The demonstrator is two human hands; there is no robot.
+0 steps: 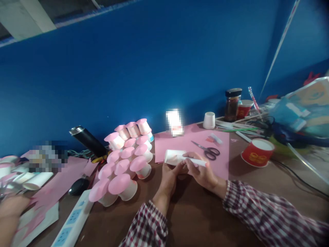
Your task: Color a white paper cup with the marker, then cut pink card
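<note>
A white paper cup point(171, 156) lies on its side in my left hand point(170, 175), its wide rim facing left. My right hand point(202, 173) is closed around a white marker-like stick point(196, 161) with a pinkish end, and its fingers meet the cup's right side. Beneath and behind both hands is a pink paper sheet point(189, 137). Black-handled scissors point(209, 151) rest on that sheet, close to my right hand. Several cups topped with pink paper discs point(119, 183) stand in rows to the left of my hands.
Another person's hand point(12, 209) is at the far left, near loose cups. A power strip point(73, 219), black flask point(88, 140) and mouse point(79, 186) lie left. Rightward are a red cup point(257, 153), an upturned white cup point(209, 120) and a jar point(232, 104).
</note>
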